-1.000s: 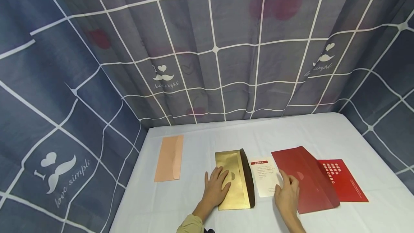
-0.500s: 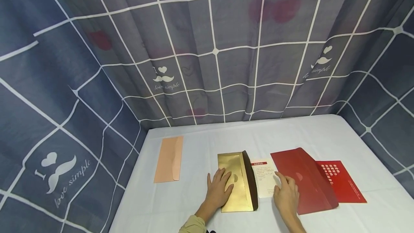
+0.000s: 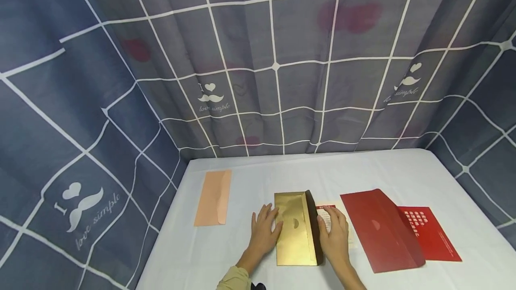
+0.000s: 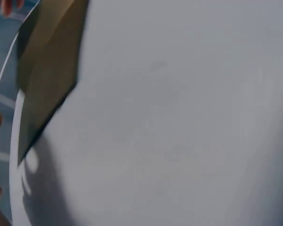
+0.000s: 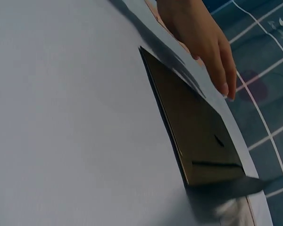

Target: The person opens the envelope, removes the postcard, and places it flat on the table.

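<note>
A gold envelope [image 3: 293, 240] lies near the front of the table, its dark flap [image 3: 313, 232] standing partly raised along the right side. My left hand [image 3: 263, 232] is at the envelope's left edge, fingers spread and mostly straight. At the flap is my right hand [image 3: 335, 236], thumb and fingers extended, touching or very close to it. A printed white card [image 3: 352, 238] lies under that hand and is partly covered. In the right wrist view, the gold envelope [image 5: 198, 117] shows its tilted flap [image 5: 226, 187], with my left hand [image 5: 205, 42] beyond.
A red envelope [image 3: 379, 232] with its flap open lies to the right, overlapping a bright red card [image 3: 433, 234] with white print. At the far left is a peach envelope [image 3: 212, 198]. The white-covered table [image 3: 250, 178] backs onto a grey checked curtain [image 3: 298, 88].
My right hand has moved left from beside the red envelope, across the white card to the gold envelope's flap. My left hand has slid from the gold envelope's face to its left edge.
</note>
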Demonstrator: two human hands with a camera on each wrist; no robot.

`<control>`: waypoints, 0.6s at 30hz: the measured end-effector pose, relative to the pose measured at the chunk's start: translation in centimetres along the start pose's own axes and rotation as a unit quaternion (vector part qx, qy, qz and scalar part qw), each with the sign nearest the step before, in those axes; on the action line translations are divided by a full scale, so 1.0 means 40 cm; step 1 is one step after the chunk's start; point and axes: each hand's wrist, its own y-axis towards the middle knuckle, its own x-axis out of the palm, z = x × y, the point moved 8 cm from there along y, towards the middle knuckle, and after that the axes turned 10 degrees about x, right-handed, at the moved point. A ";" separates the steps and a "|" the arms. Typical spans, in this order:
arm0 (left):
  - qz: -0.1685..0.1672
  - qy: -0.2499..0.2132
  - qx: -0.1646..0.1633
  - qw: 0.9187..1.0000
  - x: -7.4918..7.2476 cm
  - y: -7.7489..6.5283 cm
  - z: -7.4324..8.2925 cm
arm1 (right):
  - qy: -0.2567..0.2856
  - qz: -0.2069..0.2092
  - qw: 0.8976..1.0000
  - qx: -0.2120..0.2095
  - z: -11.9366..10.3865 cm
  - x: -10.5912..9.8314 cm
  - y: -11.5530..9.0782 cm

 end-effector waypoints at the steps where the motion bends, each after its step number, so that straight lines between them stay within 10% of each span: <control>1: 0.011 0.002 -0.010 1.000 -0.014 0.001 -0.018 | 0.002 -0.012 1.000 0.000 -0.006 0.011 -0.003; 9: 0.056 0.023 -0.093 0.994 -0.136 -0.021 -0.172 | -0.007 -0.134 0.991 -0.001 -0.043 0.127 -0.028; 18: 0.050 0.034 -0.154 0.986 -0.188 -0.083 -0.275 | -0.072 -0.132 0.982 -0.112 -0.142 0.218 -0.065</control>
